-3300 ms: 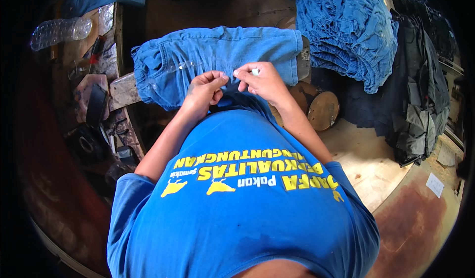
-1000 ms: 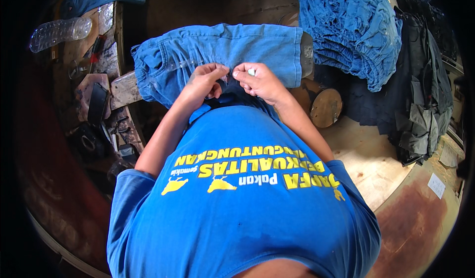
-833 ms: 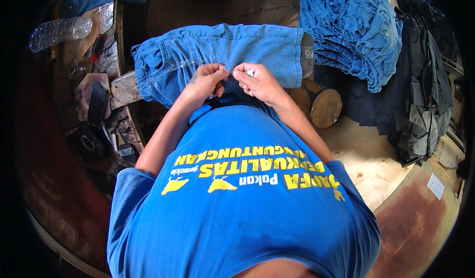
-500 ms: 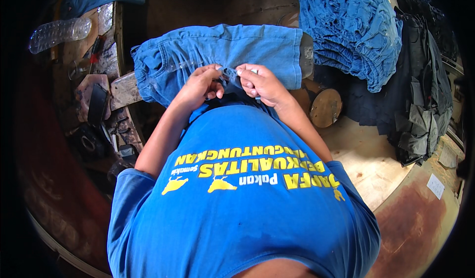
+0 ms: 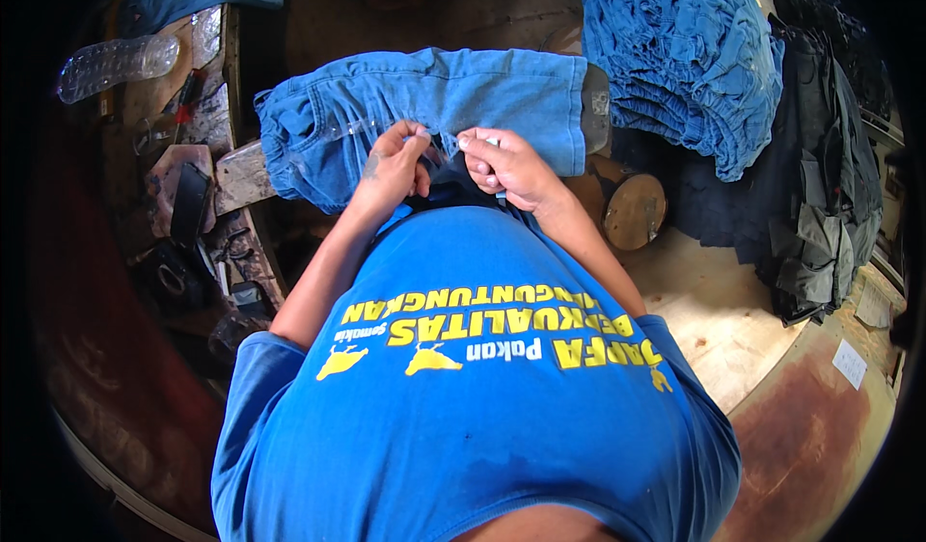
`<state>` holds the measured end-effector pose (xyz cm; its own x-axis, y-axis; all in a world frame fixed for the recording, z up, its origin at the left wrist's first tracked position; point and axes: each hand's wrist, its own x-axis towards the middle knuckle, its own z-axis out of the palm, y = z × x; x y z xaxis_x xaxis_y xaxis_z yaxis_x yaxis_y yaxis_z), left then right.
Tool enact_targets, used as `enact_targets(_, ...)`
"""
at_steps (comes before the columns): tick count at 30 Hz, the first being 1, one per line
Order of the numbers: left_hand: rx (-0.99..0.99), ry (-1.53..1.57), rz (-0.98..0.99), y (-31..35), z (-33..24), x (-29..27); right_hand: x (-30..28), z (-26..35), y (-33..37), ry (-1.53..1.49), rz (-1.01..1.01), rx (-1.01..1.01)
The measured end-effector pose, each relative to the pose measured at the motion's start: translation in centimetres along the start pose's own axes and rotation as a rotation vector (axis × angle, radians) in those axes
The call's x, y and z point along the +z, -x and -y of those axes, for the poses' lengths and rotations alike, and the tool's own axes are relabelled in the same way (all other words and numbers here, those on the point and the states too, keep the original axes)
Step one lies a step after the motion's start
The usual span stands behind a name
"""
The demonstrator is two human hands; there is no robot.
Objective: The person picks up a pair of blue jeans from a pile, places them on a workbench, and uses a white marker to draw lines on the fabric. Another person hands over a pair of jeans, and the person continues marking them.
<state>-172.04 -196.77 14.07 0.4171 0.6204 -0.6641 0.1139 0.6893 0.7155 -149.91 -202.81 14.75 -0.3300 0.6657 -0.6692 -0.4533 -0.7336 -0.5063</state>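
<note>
A blue denim garment [image 5: 482,89] lies across a narrow board [image 5: 597,108], its gathered waistband at the left and its hemmed end at the right. My left hand [image 5: 394,164] is closed at the garment's near edge, thumb and finger pinched together; what they pinch is too small to make out. Beside it, my right hand [image 5: 506,166] is also closed, its fingertips against a dark, frayed-looking bit of denim [image 5: 446,147] between the hands. Something small and pale green shows at the right fingers, mostly hidden by them. Whitish streaks mark the garment near my left hand.
At the far right hangs a thick pile of blue denim garments [image 5: 685,60], with dark garments [image 5: 820,176] beside it. A clear plastic bottle [image 5: 121,65] lies on a cluttered wooden bench [image 5: 164,108] at the left. A round wooden piece [image 5: 635,211] stands under the board's right end.
My left hand has turned slightly and drawn a little left, away from the right fingertips. The right hand and the garment have barely moved.
</note>
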Motion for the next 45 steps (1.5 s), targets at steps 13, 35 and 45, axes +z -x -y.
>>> enact_targets(13,-0.137,0.07,0.12,1.0,0.0,-0.9,2.7,1.3,-0.8,0.526,-0.255,-0.155)
enact_targets(35,-0.032,0.068,0.194,1.0,0.5,-2.1,1.4,1.0,-1.3,0.252,-0.159,-0.113)
enact_targets(45,-0.005,-0.062,0.229,0.9,1.2,-2.4,2.3,0.9,-1.7,0.263,-0.168,-0.048)
